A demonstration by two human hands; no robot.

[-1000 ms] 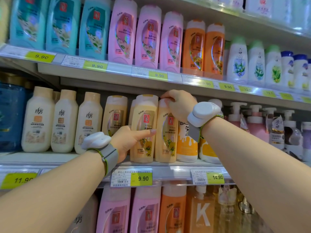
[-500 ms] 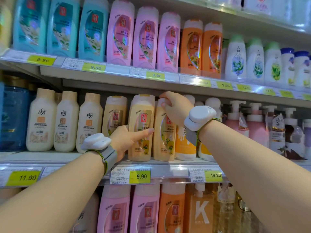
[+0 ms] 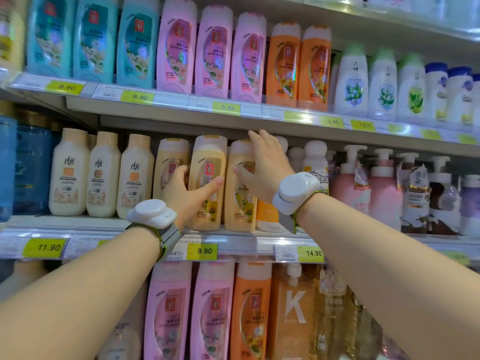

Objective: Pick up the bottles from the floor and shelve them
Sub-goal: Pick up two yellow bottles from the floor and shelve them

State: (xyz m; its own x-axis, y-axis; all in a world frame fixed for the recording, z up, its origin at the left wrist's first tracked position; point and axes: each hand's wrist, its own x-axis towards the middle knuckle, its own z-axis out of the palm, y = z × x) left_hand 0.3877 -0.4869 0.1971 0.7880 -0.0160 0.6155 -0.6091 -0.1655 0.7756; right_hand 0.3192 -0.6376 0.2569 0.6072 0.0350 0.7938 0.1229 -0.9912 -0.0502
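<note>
Two yellow bottles (image 3: pixel 207 183) upright at shelf edge (image 3: pixel 246 242), both hands touching.

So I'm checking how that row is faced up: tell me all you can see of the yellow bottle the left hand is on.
The yellow bottle is glossy plastic with a flat cap, a red-badged label and yellow flowers low down. It stands about upright at the middle shelf edge, between two similar bottles. The left hand grips it, thumb across its front.
</note>
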